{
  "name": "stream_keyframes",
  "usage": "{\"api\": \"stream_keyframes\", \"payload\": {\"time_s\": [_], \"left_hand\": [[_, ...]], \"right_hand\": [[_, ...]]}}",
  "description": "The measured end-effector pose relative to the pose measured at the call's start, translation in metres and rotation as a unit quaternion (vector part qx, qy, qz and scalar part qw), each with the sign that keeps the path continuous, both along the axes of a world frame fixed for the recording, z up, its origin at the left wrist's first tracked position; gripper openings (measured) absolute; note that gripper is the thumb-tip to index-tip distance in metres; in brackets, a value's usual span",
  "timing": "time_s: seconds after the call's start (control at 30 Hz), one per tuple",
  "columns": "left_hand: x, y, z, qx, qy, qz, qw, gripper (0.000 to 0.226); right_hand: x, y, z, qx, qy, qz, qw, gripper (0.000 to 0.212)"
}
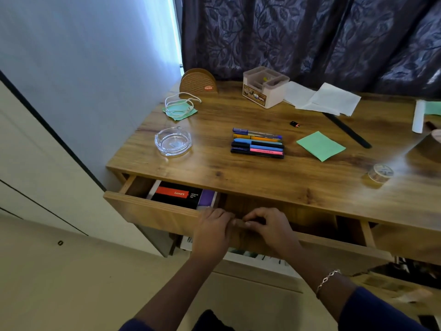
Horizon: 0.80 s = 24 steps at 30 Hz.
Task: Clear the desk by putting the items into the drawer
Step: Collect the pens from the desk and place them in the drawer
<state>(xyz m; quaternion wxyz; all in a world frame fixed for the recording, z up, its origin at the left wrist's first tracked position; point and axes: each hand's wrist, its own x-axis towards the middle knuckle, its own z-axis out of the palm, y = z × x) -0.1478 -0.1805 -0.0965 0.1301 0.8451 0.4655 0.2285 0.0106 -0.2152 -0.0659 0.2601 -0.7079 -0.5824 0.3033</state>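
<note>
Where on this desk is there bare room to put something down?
The front strip of the desk, between the pens and the open drawer, is bare. So is the patch between pens and ashtray. The back right, around the papers, is crowded.

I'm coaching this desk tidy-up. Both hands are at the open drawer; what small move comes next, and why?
Probably reach the right hand up for the pens: the drawer is already open, both hands look empty, and the pens lie nearest.

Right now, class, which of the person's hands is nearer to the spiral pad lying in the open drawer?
Left. The left hand rests on the drawer front just right of the spiral pad; the right hand is further right along the same edge.
</note>
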Motion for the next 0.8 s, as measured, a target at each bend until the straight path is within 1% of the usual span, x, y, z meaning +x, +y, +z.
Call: {"api": "stream_keyframes", "payload": {"time_s": [0.13, 0.23, 0.3, 0.4, 0.5, 0.6, 0.8], "left_hand": [[-0.009, -0.008, 0.008, 0.005, -0.013, -0.011, 1.000, 0.027], [-0.017, -0.016, 0.011, -0.019, -0.008, -0.025, 0.999, 0.016], [-0.022, -0.023, 0.011, -0.036, 0.000, -0.024, 0.999, 0.016], [-0.033, -0.034, 0.010, -0.056, 0.013, -0.031, 0.998, 0.020], [-0.043, -0.047, 0.011, -0.075, 0.029, -0.045, 0.996, 0.023], [-0.053, -0.062, 0.014, -0.083, 0.062, -0.052, 0.993, 0.025], [-0.070, -0.089, 0.017, -0.095, 0.071, -0.072, 0.990, 0.022]], "right_hand": [[-0.006, -0.007, 0.002, -0.039, 0.034, -0.007, 0.999, 0.008], [-0.013, -0.015, 0.005, -0.069, 0.041, 0.003, 0.997, 0.008], [-0.018, -0.023, 0.006, -0.088, 0.050, 0.008, 0.995, 0.003], [-0.026, -0.038, 0.006, -0.102, 0.071, 0.014, 0.992, 0.002], [-0.035, -0.056, 0.006, -0.111, 0.093, 0.011, 0.989, 0.008], [-0.046, -0.075, 0.006, -0.116, 0.109, 0.007, 0.987, 0.012], [-0.064, -0.106, 0.002, -0.115, 0.112, 0.003, 0.987, 0.014]]}}
